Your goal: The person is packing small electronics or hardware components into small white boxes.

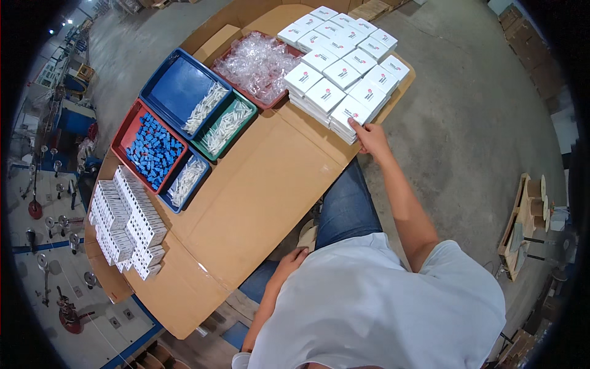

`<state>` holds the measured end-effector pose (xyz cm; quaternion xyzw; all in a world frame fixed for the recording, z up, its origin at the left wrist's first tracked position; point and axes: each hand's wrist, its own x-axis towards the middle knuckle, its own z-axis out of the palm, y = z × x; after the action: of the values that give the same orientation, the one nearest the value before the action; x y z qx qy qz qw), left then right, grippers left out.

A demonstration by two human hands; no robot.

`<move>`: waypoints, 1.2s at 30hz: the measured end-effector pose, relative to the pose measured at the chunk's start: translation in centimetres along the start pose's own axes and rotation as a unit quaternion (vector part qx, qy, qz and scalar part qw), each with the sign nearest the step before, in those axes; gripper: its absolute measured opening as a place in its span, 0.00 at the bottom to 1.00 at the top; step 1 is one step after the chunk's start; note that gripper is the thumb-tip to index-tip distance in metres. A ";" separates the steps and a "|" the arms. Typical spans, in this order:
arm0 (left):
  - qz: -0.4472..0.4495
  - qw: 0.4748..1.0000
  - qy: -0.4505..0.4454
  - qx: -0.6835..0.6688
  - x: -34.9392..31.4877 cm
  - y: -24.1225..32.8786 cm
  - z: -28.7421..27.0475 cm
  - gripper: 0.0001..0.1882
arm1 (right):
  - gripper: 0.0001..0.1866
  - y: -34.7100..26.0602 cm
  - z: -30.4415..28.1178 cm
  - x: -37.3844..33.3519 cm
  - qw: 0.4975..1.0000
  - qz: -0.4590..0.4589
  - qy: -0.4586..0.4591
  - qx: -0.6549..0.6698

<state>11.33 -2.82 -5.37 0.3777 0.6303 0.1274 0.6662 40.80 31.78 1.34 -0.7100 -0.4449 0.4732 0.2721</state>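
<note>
My right hand [373,140] is at the near corner of a block of stacked flat white boxes. Its thumb lies on top of the corner white box [348,115], and the other fingers are mostly hidden by the box's side. The hand is closed on that box, which still sits on the stack. My left hand [291,262] lies loosely by my lap, below the table's near edge, holding nothing that I can see. The stacked boxes [326,95] stand in rows on the cardboard-covered table [246,178].
A red tray [270,106] holds clear plastic bags. Blue [172,77] and green [226,144] trays hold white plugs, as does a small blue tray [195,195]. Another red tray [126,132] holds blue pieces. White punched blocks [132,224] are stacked at left. A pallet [515,227] stands at right.
</note>
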 end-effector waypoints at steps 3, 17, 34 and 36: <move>-0.016 1.000 0.004 0.026 -1.6 -1.6 -1.1 0.29 | 0.34 -1.3 0.8 -1.2 0.999 -0.009 -0.002 0.037; -0.057 0.963 -0.060 0.257 -4.8 0.6 -3.9 0.33 | 0.26 -0.3 0.2 -1.5 0.990 -0.047 -0.015 0.134; -0.052 0.946 -0.092 0.306 -3.0 -0.4 -5.5 0.37 | 0.16 -1.9 -0.8 -3.8 0.924 -0.098 0.090 0.359; -0.035 0.951 -0.091 0.292 -2.9 -0.7 -5.4 0.37 | 0.16 -1.8 -0.9 -3.7 0.928 -0.109 0.089 0.346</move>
<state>5.53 -3.35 -3.26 0.5432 0.5900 -0.1207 0.5851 40.36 29.30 4.71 -0.5583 -0.3022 0.5003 0.5888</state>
